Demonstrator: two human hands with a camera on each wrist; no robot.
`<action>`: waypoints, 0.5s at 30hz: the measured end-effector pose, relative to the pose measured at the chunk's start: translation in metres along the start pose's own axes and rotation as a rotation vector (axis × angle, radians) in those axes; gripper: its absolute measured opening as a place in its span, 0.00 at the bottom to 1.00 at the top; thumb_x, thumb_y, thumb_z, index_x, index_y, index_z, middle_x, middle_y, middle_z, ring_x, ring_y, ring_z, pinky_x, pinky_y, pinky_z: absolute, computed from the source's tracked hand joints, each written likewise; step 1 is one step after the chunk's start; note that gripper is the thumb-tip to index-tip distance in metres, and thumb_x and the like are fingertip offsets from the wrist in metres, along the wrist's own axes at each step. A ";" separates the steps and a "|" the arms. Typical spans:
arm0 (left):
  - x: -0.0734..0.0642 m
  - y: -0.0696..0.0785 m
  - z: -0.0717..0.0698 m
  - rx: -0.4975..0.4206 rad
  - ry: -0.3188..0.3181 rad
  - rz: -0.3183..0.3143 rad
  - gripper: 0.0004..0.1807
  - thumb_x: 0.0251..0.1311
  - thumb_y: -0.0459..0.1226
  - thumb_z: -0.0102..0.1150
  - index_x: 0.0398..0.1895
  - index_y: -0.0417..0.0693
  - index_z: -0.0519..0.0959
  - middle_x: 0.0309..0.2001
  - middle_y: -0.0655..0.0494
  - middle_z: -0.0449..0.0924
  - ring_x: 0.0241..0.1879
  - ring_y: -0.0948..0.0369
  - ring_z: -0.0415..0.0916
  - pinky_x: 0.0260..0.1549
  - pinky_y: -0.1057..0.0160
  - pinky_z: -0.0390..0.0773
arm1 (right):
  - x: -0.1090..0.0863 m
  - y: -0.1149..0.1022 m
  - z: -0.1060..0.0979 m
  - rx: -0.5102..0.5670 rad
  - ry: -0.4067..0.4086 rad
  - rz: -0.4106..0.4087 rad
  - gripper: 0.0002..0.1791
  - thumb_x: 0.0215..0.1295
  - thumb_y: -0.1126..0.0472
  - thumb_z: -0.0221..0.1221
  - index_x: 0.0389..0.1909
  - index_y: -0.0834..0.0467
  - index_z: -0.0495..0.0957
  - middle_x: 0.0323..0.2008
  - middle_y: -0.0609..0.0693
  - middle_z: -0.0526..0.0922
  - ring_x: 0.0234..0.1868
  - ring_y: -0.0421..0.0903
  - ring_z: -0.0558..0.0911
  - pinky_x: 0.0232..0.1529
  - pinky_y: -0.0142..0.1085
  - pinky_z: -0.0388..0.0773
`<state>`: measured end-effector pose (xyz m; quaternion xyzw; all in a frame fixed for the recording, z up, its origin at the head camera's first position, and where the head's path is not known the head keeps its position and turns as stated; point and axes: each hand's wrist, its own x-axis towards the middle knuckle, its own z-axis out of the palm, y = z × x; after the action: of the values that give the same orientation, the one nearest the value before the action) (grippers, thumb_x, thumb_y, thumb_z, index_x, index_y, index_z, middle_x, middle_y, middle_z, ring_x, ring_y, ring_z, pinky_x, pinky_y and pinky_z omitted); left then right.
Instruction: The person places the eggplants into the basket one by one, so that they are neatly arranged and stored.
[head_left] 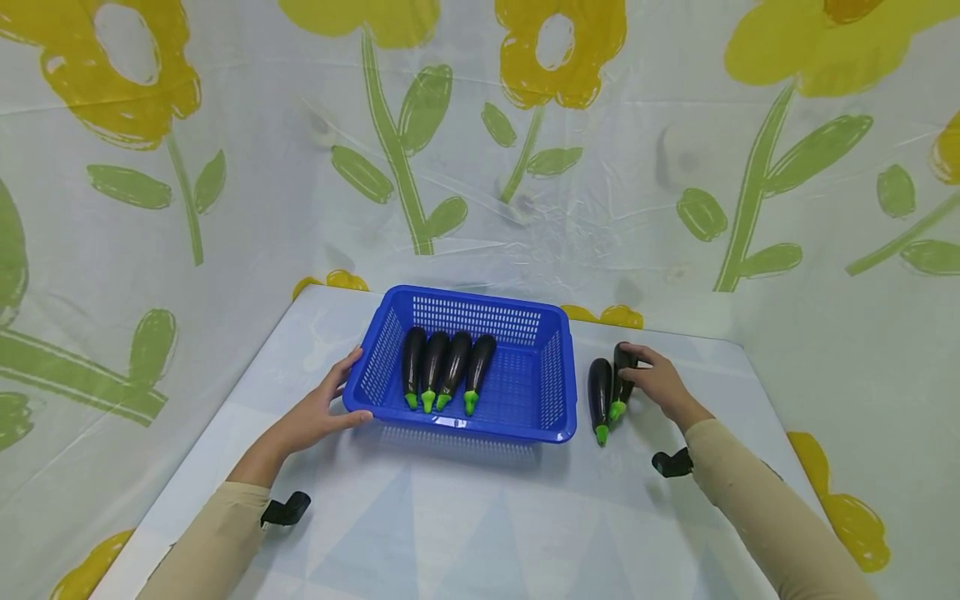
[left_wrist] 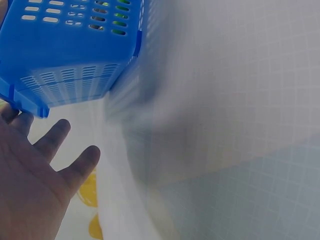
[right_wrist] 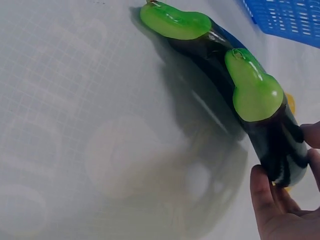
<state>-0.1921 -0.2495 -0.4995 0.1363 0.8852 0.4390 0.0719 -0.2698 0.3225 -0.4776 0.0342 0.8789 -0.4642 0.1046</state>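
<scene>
A blue plastic basket (head_left: 555, 367) with slotted walls stands on the table, and several dark eggplants (head_left: 456, 362) lie side by side in its left half, green stem ends toward me. My left hand (head_left: 330, 408) rests at the basket's left corner, fingers spread along the rim; the left wrist view has its fingertips beside the blue wall (left_wrist: 70, 45). Right of the basket, my right hand (head_left: 660, 379) grips an eggplant (right_wrist: 272, 135) near its dark end between thumb and fingers. Another eggplant (head_left: 600, 396) lies just left of the gripped one, its green cap (right_wrist: 175, 22) pointing toward me.
The white table (head_left: 450, 525) has a pale blue triangle pattern. Behind it and at both sides hang white sheets (head_left: 615, 225) printed with yellow flowers and green leaves. A black wrist camera (head_left: 285, 508) sits at the left sleeve, another camera (head_left: 672, 463) at the right.
</scene>
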 end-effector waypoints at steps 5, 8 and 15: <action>0.000 0.000 0.000 0.002 -0.002 -0.004 0.60 0.60 0.52 0.70 0.83 0.64 0.35 0.81 0.36 0.40 0.75 0.29 0.47 0.66 0.26 0.57 | 0.000 -0.003 0.000 0.011 0.006 -0.001 0.34 0.73 0.62 0.56 0.78 0.58 0.60 0.77 0.69 0.52 0.68 0.68 0.66 0.68 0.57 0.69; 0.000 0.001 0.000 -0.002 -0.002 -0.002 0.60 0.60 0.52 0.70 0.84 0.64 0.35 0.81 0.36 0.40 0.75 0.29 0.47 0.66 0.26 0.57 | 0.000 -0.005 0.001 0.016 0.001 0.001 0.34 0.73 0.62 0.56 0.78 0.57 0.59 0.77 0.69 0.52 0.69 0.69 0.65 0.69 0.58 0.68; 0.000 0.001 0.000 -0.002 -0.002 0.003 0.60 0.61 0.51 0.70 0.84 0.63 0.36 0.81 0.36 0.40 0.75 0.29 0.47 0.66 0.26 0.56 | 0.000 -0.014 0.007 0.029 -0.006 -0.002 0.34 0.74 0.62 0.56 0.78 0.56 0.60 0.77 0.68 0.54 0.71 0.70 0.64 0.70 0.60 0.66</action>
<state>-0.1919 -0.2492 -0.4990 0.1382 0.8845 0.4398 0.0721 -0.2708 0.3087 -0.4698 0.0333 0.8717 -0.4772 0.1061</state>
